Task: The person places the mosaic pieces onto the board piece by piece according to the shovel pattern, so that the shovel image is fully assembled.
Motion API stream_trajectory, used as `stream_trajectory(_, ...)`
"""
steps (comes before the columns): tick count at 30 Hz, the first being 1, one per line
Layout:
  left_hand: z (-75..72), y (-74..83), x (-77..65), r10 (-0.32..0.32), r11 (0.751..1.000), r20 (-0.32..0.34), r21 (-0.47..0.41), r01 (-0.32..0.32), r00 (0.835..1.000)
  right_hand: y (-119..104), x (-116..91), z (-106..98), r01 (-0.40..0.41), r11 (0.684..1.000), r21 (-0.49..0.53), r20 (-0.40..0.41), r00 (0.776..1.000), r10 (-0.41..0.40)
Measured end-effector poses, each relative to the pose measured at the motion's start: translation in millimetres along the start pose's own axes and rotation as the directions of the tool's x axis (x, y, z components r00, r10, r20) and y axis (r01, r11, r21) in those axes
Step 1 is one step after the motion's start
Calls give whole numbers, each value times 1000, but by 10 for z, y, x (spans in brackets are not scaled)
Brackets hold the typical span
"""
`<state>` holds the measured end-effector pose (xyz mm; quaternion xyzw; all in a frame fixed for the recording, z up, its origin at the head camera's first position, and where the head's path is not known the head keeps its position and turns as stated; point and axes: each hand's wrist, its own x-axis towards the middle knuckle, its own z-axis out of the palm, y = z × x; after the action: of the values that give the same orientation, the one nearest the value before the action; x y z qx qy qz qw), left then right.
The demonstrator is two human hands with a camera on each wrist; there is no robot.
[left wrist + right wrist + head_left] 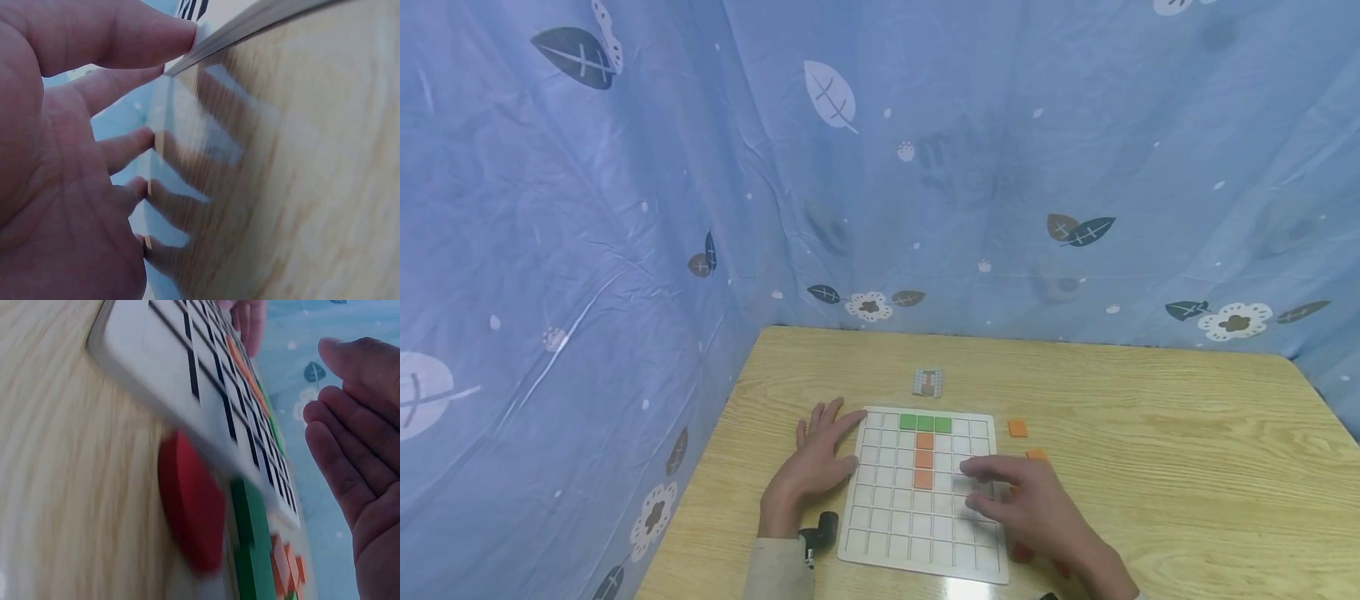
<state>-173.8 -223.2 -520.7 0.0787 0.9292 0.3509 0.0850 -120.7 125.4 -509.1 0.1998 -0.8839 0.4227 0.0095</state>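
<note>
A white gridded board [880, 522] lies on the wooden table. Three green square tiles [926, 423] form a row at its far edge, with three orange tiles [923, 459] in a column below. My left hand [812, 467] rests at the board's left side, fingers spread, thumb and index finger touching its edge. In the left wrist view the thumb [150, 37] meets the rim. Above the board's right part hovers my right hand [1033, 504], fingers loosely bent and thumb apart; nothing shows between them. In the right wrist view the right palm [375, 487] looks bare.
A small picture card [928, 383] lies beyond the board. Right of the board are loose orange tiles [1017, 428], partly hidden by the right hand. The right wrist view shows a red piece [190, 506] and green pieces [250, 531] beside the board. A blue curtain [955, 208] stands behind the table.
</note>
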Motion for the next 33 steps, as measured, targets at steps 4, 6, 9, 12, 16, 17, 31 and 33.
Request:
stream_trajectory(4, 0, 5, -1, 0, 1000, 0, -2, 0, 1000, 77, -70, -100, -6, 999, -44, -46, 999, 4)
stream_trajectory(6, 0, 5, 1, 1, 1000, 2, 0, -1, 1000, 143, -111, -150, 16, 998, -53, -74, 997, -20)
stream_trajectory(9, 3, 5, 2, 6, 1000, 2, 0, -6, 1000, 245, -182, -235, 47, 997, -62, -104, 993, -54)
stream_trajectory(12, 2, 9, 1, 6, 1000, 1, 1, -6, 1000, 328, -263, -333, 31, 998, -62, -113, 993, -38)
stream_trajectory(16, -2, 7, 1, 4, 1000, -3, 2, -4, 1000, 422, -354, -475, -35, 995, -99, -103, 994, 24)
stream_trajectory(17, -2, 5, 2, 5, 1000, -3, 1, -5, 1000, 443, -374, -509, -53, 993, -110, -101, 994, 42)
stream_trajectory(31, -17, 15, -12, 25, 1000, 6, -13, -25, 1000, 692, -419, -734, -42, 990, -132, -133, 991, 24)
stream_trajectory(33, -15, 7, -10, 27, 1000, 10, -13, -26, 1000, 718, -398, -738, -26, 988, -152, -123, 992, 7)
